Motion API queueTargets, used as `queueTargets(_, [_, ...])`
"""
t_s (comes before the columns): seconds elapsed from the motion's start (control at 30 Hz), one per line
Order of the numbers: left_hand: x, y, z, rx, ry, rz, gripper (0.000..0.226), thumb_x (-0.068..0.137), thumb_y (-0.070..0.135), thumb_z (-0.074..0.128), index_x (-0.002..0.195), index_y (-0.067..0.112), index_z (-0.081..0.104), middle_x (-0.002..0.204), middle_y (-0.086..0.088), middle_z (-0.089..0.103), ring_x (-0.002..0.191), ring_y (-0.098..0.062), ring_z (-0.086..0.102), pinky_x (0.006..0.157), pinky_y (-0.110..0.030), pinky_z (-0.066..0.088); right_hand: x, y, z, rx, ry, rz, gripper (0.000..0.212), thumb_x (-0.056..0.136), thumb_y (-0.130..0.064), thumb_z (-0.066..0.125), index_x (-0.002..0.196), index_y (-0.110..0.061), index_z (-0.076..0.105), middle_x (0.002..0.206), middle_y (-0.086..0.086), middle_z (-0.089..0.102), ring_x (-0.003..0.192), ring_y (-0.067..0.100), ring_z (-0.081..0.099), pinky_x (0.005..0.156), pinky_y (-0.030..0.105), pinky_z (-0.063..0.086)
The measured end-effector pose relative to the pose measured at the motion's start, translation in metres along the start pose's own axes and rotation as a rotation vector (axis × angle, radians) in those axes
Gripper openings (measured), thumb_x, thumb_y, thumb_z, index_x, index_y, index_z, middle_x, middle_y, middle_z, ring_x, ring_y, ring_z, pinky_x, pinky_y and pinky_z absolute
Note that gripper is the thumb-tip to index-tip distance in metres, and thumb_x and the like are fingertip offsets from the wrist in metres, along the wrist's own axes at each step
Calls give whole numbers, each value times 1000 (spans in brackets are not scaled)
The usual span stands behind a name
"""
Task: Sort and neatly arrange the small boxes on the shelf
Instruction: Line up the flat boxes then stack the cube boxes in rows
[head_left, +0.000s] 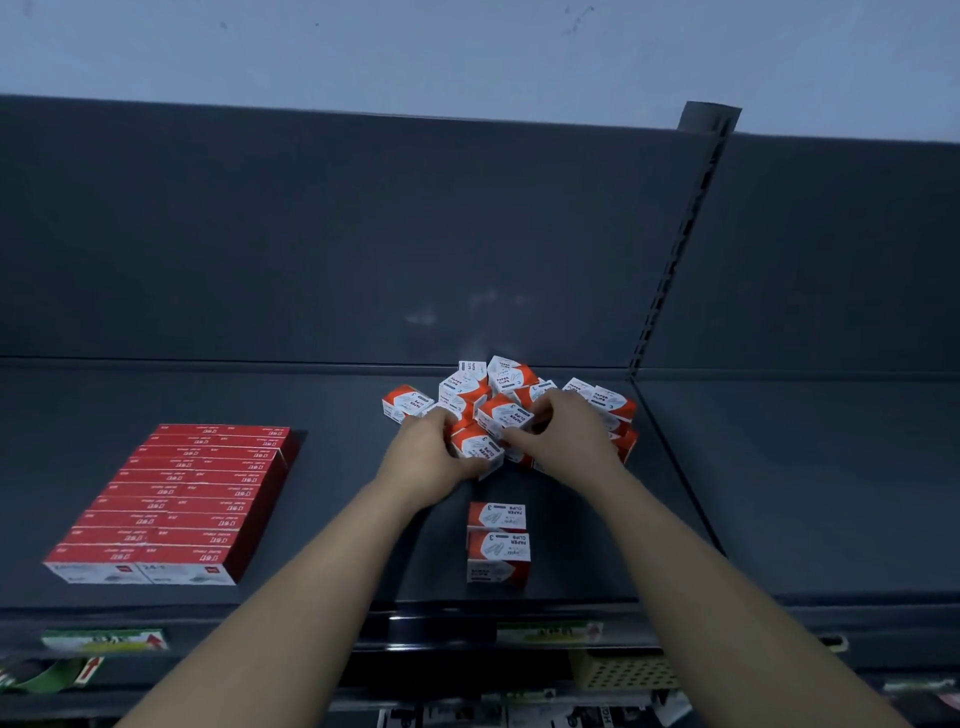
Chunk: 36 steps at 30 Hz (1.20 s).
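The left hand (431, 449) curls round one small box (477, 451) and the right hand (566, 436) pinches a second box (503, 413) at the front of a messy pile (498, 387) on the dark grey shelf (337, 441), under a pale blue wall (467, 47). The hands hide part of the pile, and the labels (104, 640) on the shelf's edge are too blurry to read. The boxes are red and white, marked "PAPER CLIPS"; two lined-up boxes (498, 548) stand nearer the front, flat red boxes (176, 499) well left.

Jumbled red-white paper-clip boxes (498, 410) on shelf (332, 519)
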<state>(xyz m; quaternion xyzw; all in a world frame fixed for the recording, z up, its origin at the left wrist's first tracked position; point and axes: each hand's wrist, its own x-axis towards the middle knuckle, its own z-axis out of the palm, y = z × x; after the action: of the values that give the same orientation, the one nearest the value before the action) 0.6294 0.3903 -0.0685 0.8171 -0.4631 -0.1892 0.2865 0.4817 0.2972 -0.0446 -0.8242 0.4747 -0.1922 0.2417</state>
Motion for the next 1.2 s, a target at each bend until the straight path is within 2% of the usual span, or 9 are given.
queueTargets(0.13, [-10,-5,-2,-103,-32,23,38,58,46,85,84,28,64,86,8,67,76,-8,63,66,-27,51,-7,13,-7,206,-3,64,33,72,-38,77,90,-23,55,83,-9,63,78,7,60,72,34,55])
queueTargets(0.27, [-15,-9,-3,-339,-123,0,41,58,20,90,85,25,60,80,8,71,76,-10,68,74,-29,54,-16,23,-14,383,-6,48,32,73,-24,80,95,-24,56,89,-9,63,82,4,61,73,23,55])
queueTargets(0.43, [-20,-2,-7,-425,-140,62,39,66,-6,80,88,19,60,83,1,63,74,-16,62,69,-27,54,-25,31,-19,650,-57,53,36,74,2,75,90,-26,58,105,2,65,94,15,67,76,39,59])
queueTargets(0.53, [-17,0,-10,-438,-109,91,39,70,-8,76,86,26,63,95,-5,63,76,-22,58,73,-32,56,-33,34,-24,742,-55,42,35,74,8,72,91,-19,58,102,2,66,93,13,67,73,35,59])
queueTargets(0.67, [-17,6,-11,-446,-151,130,43,72,-5,76,98,23,57,91,5,70,73,-9,57,70,-28,53,-41,38,-22,777,-50,50,34,73,9,72,89,-17,57,97,1,68,91,13,67,74,33,58])
queueTargets(0.8, [-21,5,0,-419,-248,166,22,84,6,69,99,20,61,83,0,66,87,-13,66,80,-19,53,-47,41,-19,777,-33,55,35,73,7,73,93,-17,57,100,2,67,91,12,66,74,27,56])
queueTargets(0.93, [-23,-3,-3,-435,-277,142,20,91,7,60,104,22,60,102,-1,69,98,-10,64,84,-16,50,-46,49,-17,761,-4,101,40,75,0,75,106,-20,58,103,-1,65,94,12,64,74,24,53])
queueTargets(1.0, [-24,-5,-6,-468,-288,115,23,88,3,63,104,19,60,101,-3,68,98,-14,65,85,-20,52,-45,53,-16,776,2,128,43,76,-1,75,111,-18,58,105,0,65,97,14,64,77,25,53])
queueTargets(1.2, [-24,5,-6,-467,-250,174,35,76,-2,75,99,22,66,88,9,70,83,-5,67,72,-18,54,-47,52,-14,769,35,115,35,76,-1,74,105,-15,61,104,1,67,96,12,64,78,21,52])
